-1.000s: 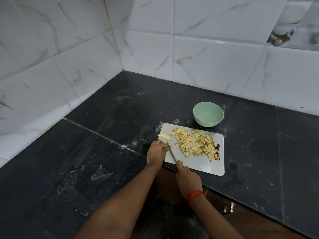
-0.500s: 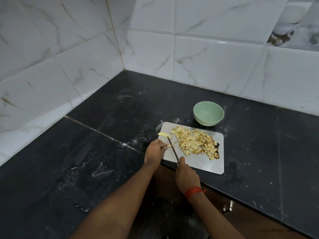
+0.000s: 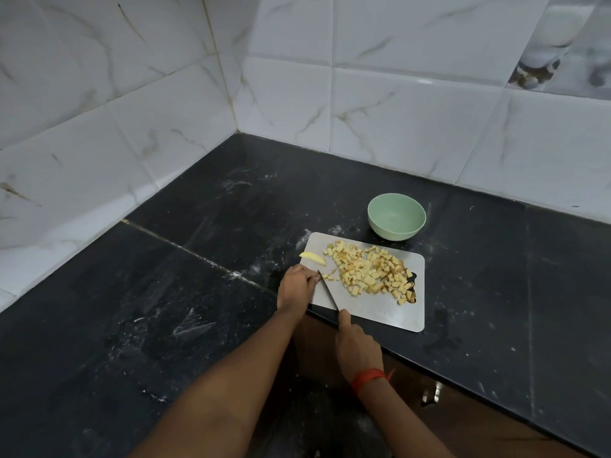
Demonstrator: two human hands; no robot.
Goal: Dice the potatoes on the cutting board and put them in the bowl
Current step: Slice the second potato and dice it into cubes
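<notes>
Gripping the knife (image 3: 329,292), the right hand (image 3: 355,348) holds it on the cutting board (image 3: 373,309). The left hand (image 3: 296,287) curls beside the blade; I cannot tell whether it holds anything.

2 arms enter from the near edge, both bare along the whole visible forearm. The left hand (image 3: 296,285) and its wrist are bare too. Behind the right hand (image 3: 355,348) sits the 1 thing worn: a thin red-orange thread band (image 3: 368,378) wound snugly round the wrist, with 1 short loose end sticking out on its right side. Fingernails are too small to make out.
</notes>
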